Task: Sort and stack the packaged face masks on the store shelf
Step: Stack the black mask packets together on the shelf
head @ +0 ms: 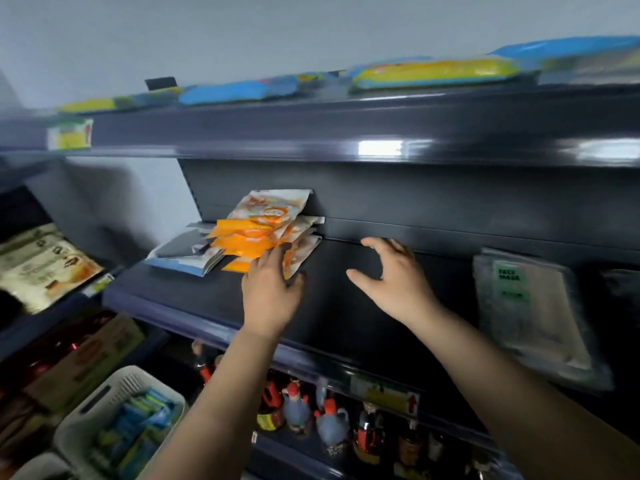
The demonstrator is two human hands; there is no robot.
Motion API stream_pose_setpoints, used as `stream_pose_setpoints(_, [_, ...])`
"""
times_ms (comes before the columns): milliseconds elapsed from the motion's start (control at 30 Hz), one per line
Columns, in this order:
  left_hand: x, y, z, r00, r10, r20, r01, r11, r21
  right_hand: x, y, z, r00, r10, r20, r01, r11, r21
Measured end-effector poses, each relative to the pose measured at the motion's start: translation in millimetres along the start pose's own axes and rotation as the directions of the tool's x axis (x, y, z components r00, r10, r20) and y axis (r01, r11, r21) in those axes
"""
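Observation:
A loose stack of orange and white face mask packets (266, 233) leans against the back panel of the dark shelf (332, 306). Blue and white packets (187, 252) lie flat just left of it. My left hand (272, 289) lies flat with straight fingers on the front right edge of the orange stack. My right hand (391, 275) hovers over the bare shelf to the right, fingers spread and slightly curved, holding nothing. A clear pack labelled face mask (530, 306) lies at the shelf's right end.
The top shelf carries blue and yellow flat packs (433, 71). Beige pouches (38, 265) sit on the left unit. A white basket (114, 424) with blue and green packets stands at lower left. Bottles (311, 414) fill the shelf below.

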State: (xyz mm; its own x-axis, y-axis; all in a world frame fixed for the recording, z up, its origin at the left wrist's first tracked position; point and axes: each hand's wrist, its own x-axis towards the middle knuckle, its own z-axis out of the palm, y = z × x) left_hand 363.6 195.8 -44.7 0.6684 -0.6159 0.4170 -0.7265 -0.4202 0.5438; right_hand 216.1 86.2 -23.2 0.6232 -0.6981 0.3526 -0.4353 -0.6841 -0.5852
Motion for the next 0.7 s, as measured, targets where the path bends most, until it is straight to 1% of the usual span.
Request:
stream_pose_setpoints(100, [13, -36, -16, 1.0, -0.004, -0.007, 0.004, 1.0, 0.021, 11, -23, 29, 0.999, 0.013, 0.039, -0.015, 0.998, 0.063])
stream_pose_setpoints(233, [37, -91, -36, 1.0, -0.023, -0.001, 0.023, 0.999, -0.022, 24, -55, 75, 0.997, 0.035, 0.074, -0.042, 0.993, 0.106])
stream_pose_setpoints(367, [57, -151, -50, 0.997, -0.067, 0.038, 0.068, 0.997, -0.022, 33, -96, 135, 0.968, 0.062, 0.242, -0.114, 0.972, 0.206])
stream_pose_setpoints(433, [66, -180, -55, 0.993, -0.084, 0.08, 0.086, 0.996, -0.014, 39, -116, 166, 0.954, 0.078, 0.289, -0.147, 0.964, 0.223])
stream_pose_setpoints(500, [76, -210, -58, 0.99, -0.098, 0.105, 0.099, 0.995, -0.009, 48, -135, 196, 0.944, 0.113, 0.31, -0.192, 0.952, 0.238])
stream_pose_setpoints(600, [94, -252, -63, 0.986, -0.113, 0.123, 0.115, 0.993, -0.002, 62, -158, 234, 0.918, 0.199, 0.342, -0.298, 0.916, 0.268])
stream_pose_setpoints(700, [115, -285, -71, 0.978, -0.144, 0.15, 0.154, 0.986, -0.062, 78, -176, 261, 0.891, 0.289, 0.35, -0.391, 0.88, 0.27])
